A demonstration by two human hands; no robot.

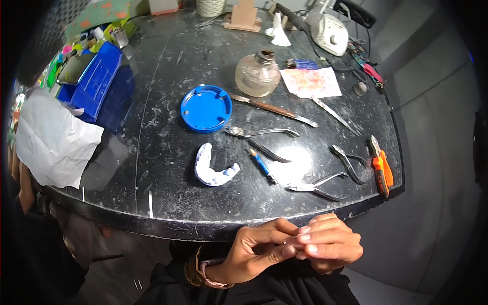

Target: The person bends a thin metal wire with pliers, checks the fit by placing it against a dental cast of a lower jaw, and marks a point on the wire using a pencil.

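My left hand and my right hand meet in front of the table's near edge. The fingertips of both are pinched together, touching each other. A tiny pale glint shows between them, too small to name. Closest to them on the table are steel pliers with spread handles. Left of these lie a short blue pencil and a pale lavender horseshoe-shaped dental cast. Further right are smaller steel pliers and orange-and-black handled pliers. Another pair of steel pliers rests behind the pencil.
Farther back stand a blue round dish and a glass bottle. A wooden-handled spatula, a thin metal tool and stained paper lie there too. At left are a blue bin and white paper.
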